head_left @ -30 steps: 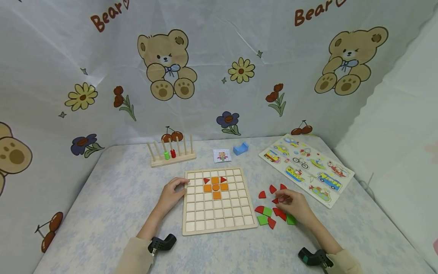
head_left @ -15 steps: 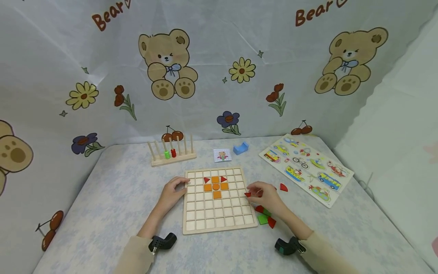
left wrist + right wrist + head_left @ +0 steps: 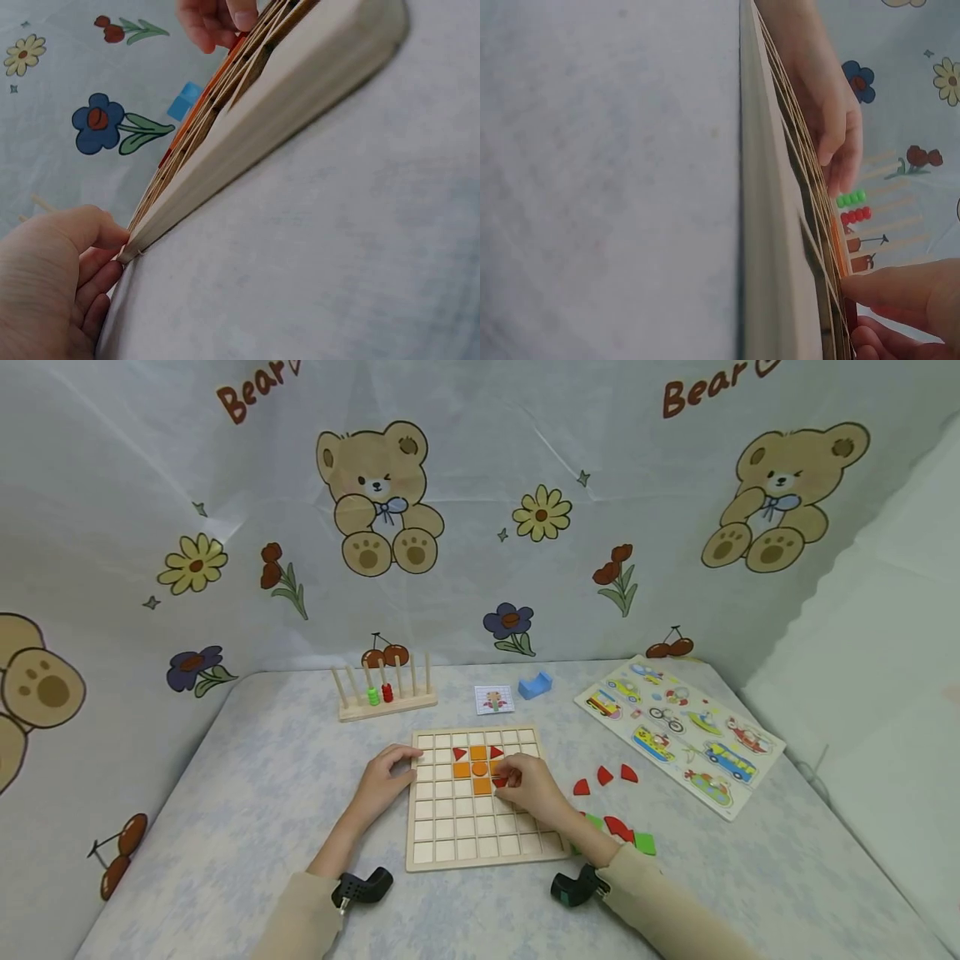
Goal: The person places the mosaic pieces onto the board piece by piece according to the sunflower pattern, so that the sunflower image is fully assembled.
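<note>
A square wooden grid board [image 3: 446, 852] lies on the table. My left hand [image 3: 382, 783] holds its left edge, with fingertips at the rim; the left wrist view shows this grip [image 3: 56, 270] up close. Over the board, my right hand [image 3: 534, 787] pinches a small red piece [image 3: 499, 782] at the cell right of the lower orange square [image 3: 482, 786]. An orange disc [image 3: 480, 769] sits at the middle of a cross of orange squares, the right one partly hidden by my fingers. Red triangles fill cells at the cross's upper left [image 3: 460, 753] and upper right [image 3: 497, 752].
Red quarter-round pieces [image 3: 604, 775] and green squares [image 3: 644, 843] lie right of the board, some under my right forearm. Behind stand a peg rack [image 3: 390, 705] with green and red beads, a pattern card [image 3: 494, 700] and a blue holder [image 3: 535, 686]. A vehicle puzzle board [image 3: 678, 735] lies back right.
My right hand has moved left from the loose pieces onto the board, carrying the red piece. The left hand stays at the board's left edge. The head view has shifted slightly.
</note>
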